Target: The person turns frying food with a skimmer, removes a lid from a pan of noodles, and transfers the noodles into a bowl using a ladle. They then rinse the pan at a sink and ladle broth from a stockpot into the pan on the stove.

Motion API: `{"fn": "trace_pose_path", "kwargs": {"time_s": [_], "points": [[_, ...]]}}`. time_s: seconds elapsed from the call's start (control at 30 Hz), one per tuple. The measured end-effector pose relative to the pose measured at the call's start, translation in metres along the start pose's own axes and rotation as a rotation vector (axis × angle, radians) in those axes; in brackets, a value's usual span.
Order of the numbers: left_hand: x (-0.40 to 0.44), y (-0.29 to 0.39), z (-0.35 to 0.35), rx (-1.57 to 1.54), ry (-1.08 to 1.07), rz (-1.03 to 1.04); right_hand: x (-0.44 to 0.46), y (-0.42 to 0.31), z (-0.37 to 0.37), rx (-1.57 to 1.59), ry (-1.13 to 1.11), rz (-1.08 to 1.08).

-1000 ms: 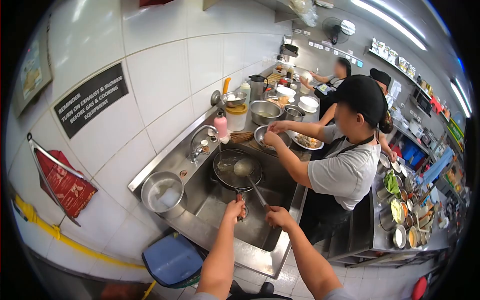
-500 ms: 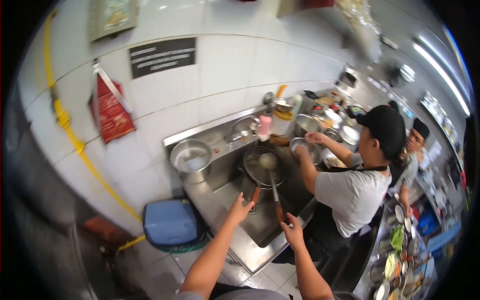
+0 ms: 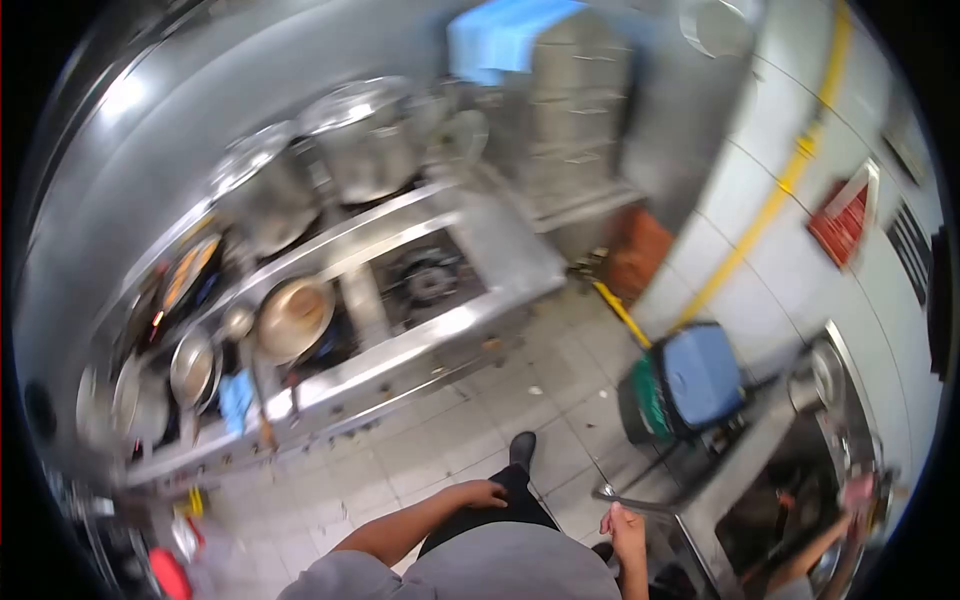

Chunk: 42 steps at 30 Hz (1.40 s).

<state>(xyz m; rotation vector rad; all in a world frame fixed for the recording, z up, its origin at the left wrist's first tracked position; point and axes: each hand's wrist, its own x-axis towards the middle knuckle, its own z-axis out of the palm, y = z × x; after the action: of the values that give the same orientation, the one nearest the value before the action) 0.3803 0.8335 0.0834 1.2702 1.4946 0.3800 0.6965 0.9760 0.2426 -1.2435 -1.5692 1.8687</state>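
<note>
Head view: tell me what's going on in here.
The person stands with the stove ahead and to the left, and the sink to the right. The left hand is by one leg with nothing visible in it. The right hand, loosely curled, is near the sink's corner and seems to hold nothing. On the stove sits a pan, with tall pots behind. Another person's arm reaches over the sink area, too blurred to make out what it handles.

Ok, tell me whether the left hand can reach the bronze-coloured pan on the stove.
Probably not without stepping closer: tiled floor separates the left hand from the stove with the bronze-coloured pan, though nothing visible blocks the way.
</note>
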Motion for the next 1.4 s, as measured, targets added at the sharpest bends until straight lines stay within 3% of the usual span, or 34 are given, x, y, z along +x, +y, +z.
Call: {"fn": "trace_pose_path", "kwargs": {"time_s": [0.07, 0.13, 0.17, 0.23, 0.3, 0.37, 0.47, 0.53, 0.67, 0.73, 0.8, 0.83, 0.9, 0.93, 1.03, 1.1, 1.17, 1.23, 1.3, 1.33, 1.4], "points": [[-0.076, -0.037, 0.008, -0.086, 0.031, -0.171, 0.012, -0.010, 0.023, -0.100, -0.204, 0.107], [-0.148, -0.054, 0.018, -0.585, 0.174, -0.431, 0.012, -0.032, 0.065, -0.157, -0.347, 0.138], [-0.174, -0.079, 0.025, -0.623, 0.219, -0.437, 0.012, -0.037, 0.089, -0.195, -0.408, 0.174], [-0.211, -0.137, 0.049, -0.400, 0.138, -0.623, 0.020, -0.034, 0.126, -0.243, -0.605, 0.190], [-0.257, -0.176, 0.070, -0.787, 0.510, -0.762, 0.015, -0.041, 0.183, -0.266, -0.783, 0.199], [-0.296, -0.197, 0.066, -1.346, 1.086, -0.615, 0.022, -0.035, 0.234, -0.325, -0.952, 0.213], [-0.346, -0.253, 0.021, -1.455, 1.549, -0.408, 0.017, -0.045, 0.344, -0.410, -1.185, 0.275], [-0.373, -0.281, -0.027, -1.543, 1.667, -0.215, 0.019, -0.038, 0.428, -0.433, -1.246, 0.266], [-0.401, -0.295, -0.120, -1.579, 1.645, 0.064, 0.030, -0.004, 0.596, -0.398, -1.106, 0.217], [-0.412, -0.281, -0.143, -1.510, 1.450, -0.061, 0.035, 0.013, 0.663, -0.425, -1.050, 0.154], [-0.410, -0.263, -0.153, -1.486, 1.385, -0.002, 0.039, 0.021, 0.716, -0.551, -0.829, -0.120], [-0.419, -0.237, -0.155, -1.516, 1.328, 0.118, 0.043, 0.017, 0.733, -0.547, -0.825, -0.118], [-0.433, -0.197, -0.156, -1.591, 1.216, 0.236, 0.055, 0.000, 0.757, -0.267, -1.006, 0.309], [-0.440, -0.198, -0.150, -1.597, 1.208, 0.233, 0.047, -0.023, 0.762, -0.175, -0.999, 0.359], [-0.464, -0.218, -0.127, -1.413, 1.115, 0.233, 0.057, -0.033, 0.761, -0.116, -0.981, 0.431], [-0.481, -0.245, -0.116, -1.252, 1.306, 0.017, 0.051, -0.049, 0.745, -0.080, -1.028, 0.430], [-0.492, -0.286, -0.117, -1.219, 1.540, -0.071, 0.021, -0.069, 0.720, -0.041, -1.069, 0.441], [-0.503, -0.331, -0.134, -0.814, 1.673, -0.355, -0.012, -0.090, 0.695, -0.313, -0.997, 0.332], [-0.508, -0.356, -0.154, -0.344, 1.913, -0.366, -0.022, -0.090, 0.669, -0.311, -1.002, 0.338], [-0.511, -0.357, -0.166, -0.350, 1.905, -0.361, -0.028, -0.091, 0.657, -0.305, -1.014, 0.348], [-0.515, -0.358, -0.188, -0.045, 2.118, -0.254, -0.043, -0.097, 0.637, -0.317, -1.009, 0.339]]}}
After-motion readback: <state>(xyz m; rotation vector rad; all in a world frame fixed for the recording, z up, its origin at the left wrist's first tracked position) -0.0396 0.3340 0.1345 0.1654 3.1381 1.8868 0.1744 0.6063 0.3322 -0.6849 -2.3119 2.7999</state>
